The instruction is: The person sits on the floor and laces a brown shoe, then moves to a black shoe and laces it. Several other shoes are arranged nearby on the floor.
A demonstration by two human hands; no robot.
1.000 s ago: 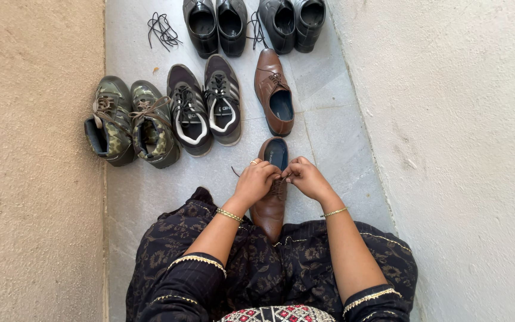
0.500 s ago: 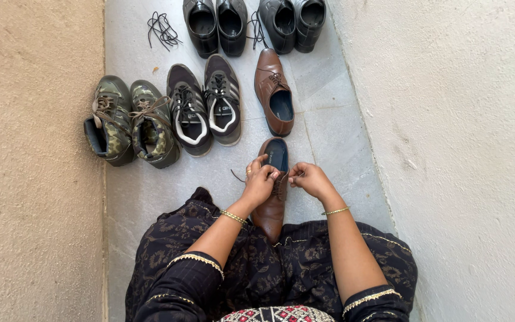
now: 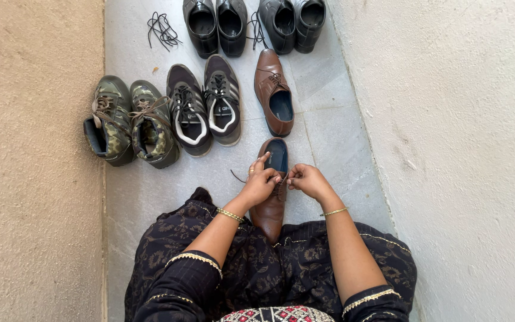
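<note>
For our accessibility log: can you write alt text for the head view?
Both hands, left hand and right hand, work the lace on a brown leather shoe on a grey stone floor. Beyond lie its mate, sneakers, camouflage boots, black shoes and loose laces.

Landmark: laced shoe (image 3: 271, 203) on the floor (image 3: 335, 149), directly before the seated person's lap.
- On it: left hand (image 3: 258, 182) and right hand (image 3: 308, 179), side by side over the lacing.
- Beyond it: single matching shoe (image 3: 274, 92).
- Beyond-left: pair of sneakers (image 3: 205, 107); further left, pair of boots (image 3: 127, 122).
- Farthest beyond: two pairs of dress shoes (image 3: 254, 24); left of these, loose laces (image 3: 162, 30).
- Right: wall (image 3: 448, 149).
</note>
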